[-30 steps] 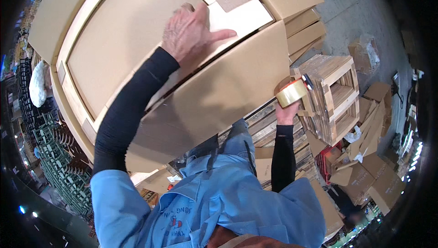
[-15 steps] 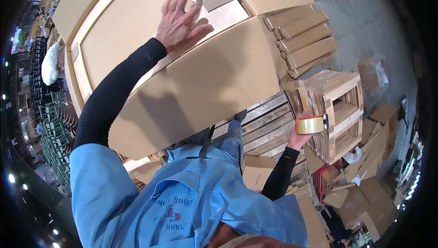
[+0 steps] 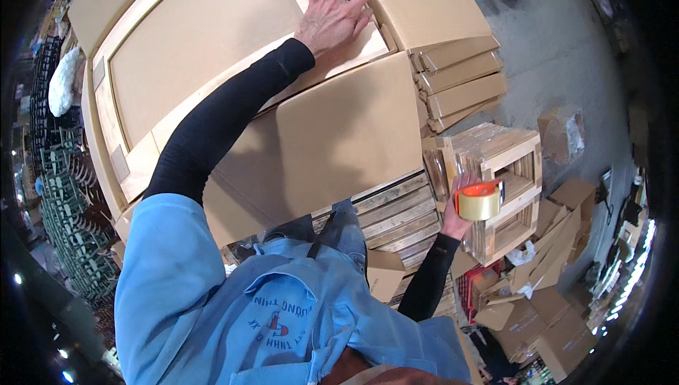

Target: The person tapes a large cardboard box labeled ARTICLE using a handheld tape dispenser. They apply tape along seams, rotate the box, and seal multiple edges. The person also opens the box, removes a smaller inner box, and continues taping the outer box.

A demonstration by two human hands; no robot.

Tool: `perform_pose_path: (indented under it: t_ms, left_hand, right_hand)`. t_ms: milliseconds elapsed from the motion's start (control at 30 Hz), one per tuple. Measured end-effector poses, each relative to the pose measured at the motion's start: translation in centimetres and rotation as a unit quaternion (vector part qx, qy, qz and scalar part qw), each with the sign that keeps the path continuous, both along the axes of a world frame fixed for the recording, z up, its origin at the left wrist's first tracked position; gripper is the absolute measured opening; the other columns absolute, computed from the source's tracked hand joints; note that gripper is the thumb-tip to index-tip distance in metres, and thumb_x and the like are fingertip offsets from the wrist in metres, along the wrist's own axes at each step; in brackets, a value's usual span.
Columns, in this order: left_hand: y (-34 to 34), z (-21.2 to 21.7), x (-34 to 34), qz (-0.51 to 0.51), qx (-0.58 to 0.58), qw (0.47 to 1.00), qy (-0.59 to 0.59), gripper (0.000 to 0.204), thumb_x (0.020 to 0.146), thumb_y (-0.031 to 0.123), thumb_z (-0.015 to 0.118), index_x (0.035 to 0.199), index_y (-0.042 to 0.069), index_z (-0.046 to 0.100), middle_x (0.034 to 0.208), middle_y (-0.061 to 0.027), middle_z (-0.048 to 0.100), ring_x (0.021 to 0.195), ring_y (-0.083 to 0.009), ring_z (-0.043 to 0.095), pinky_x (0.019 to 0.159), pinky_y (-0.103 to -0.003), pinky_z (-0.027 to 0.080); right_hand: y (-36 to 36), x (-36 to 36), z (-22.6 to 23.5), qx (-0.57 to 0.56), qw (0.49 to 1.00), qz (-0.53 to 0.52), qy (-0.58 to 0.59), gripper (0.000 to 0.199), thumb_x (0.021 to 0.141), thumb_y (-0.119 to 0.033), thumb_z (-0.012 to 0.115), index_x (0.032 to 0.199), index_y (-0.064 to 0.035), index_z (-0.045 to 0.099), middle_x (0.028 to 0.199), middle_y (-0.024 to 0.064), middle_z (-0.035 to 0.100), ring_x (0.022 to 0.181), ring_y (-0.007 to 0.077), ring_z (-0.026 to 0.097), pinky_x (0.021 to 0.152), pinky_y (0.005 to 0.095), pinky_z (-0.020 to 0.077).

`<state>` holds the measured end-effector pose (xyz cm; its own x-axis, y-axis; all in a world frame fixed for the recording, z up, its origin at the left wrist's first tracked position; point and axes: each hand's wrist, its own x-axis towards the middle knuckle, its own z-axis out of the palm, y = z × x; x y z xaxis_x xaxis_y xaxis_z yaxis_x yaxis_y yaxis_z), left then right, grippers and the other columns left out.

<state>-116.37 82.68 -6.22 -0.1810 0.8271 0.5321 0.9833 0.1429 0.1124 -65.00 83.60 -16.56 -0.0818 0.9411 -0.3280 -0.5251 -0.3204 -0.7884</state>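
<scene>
Brown flat cardboard carton, large and rectangular, lies on top of a stack of cartons; left hand rests flat on its far edge, fingers spread, black sleeve stretched across the open front flap. Right hand hangs low at the side, fingers curled around an orange tape dispenser with a roll of tan tape. Slatted wooden crates sit just behind it, a wooden pallet under the stack.

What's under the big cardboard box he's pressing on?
The cardboard box rests on a wooden pallet; its slats show at the near edge. The left hand lies flat on top. The rest of the pallet is covered.
</scene>
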Motion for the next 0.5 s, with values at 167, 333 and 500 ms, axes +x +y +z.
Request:
perform_pose_path:
  t_ms: [167, 333, 500]
  left_hand:
    - [-0.5, -1.0, 0.5, -0.047, 0.127, 0.988, -0.067, 0.027, 0.083, 0.028, 0.066, 0.107, 0.019, 0.07, 0.14, -0.0189, 0.051, 0.136, -0.037, 0.043, 0.109, -0.072, 0.026]
    - [-9.4, 5.2, -1.9, 0.019, 0.118, 0.993, -0.002, 0.032, 0.089, 0.044, 0.065, 0.109, 0.019, 0.063, 0.146, -0.0161, 0.046, 0.144, -0.0384, 0.032, 0.114, -0.069, 0.021]
    - [-36.6, 11.2, -7.1, 0.289, 0.214, 0.933, 0.004, 0.053, 0.094, 0.048, 0.061, 0.128, 0.01, 0.046, 0.145, -0.0197, 0.041, 0.143, -0.037, 0.032, 0.115, -0.066, 0.025]
  right_hand:
    - [8.0, -8.3, 2.9, -0.01, 0.983, 0.082, 0.167, 0.065, 0.102, -0.037, 0.046, 0.156, -0.0038, 0.029, 0.164, 0.0172, 0.022, 0.152, 0.0352, 0.019, 0.125, 0.0552, 0.0134]
    - [14.9, -16.7, 6.4, -0.038, 0.944, 0.118, 0.305, 0.068, 0.102, -0.03, 0.049, 0.157, 0.0005, 0.023, 0.169, 0.0168, 0.008, 0.156, 0.0357, 0.005, 0.127, 0.0562, 0.0065]
    - [21.8, -19.0, 6.5, -0.048, 0.906, 0.151, 0.393, 0.059, 0.102, -0.026, 0.05, 0.156, -0.0098, 0.033, 0.168, 0.0204, 0.007, 0.155, 0.0397, 0.007, 0.125, 0.06, 0.0083]
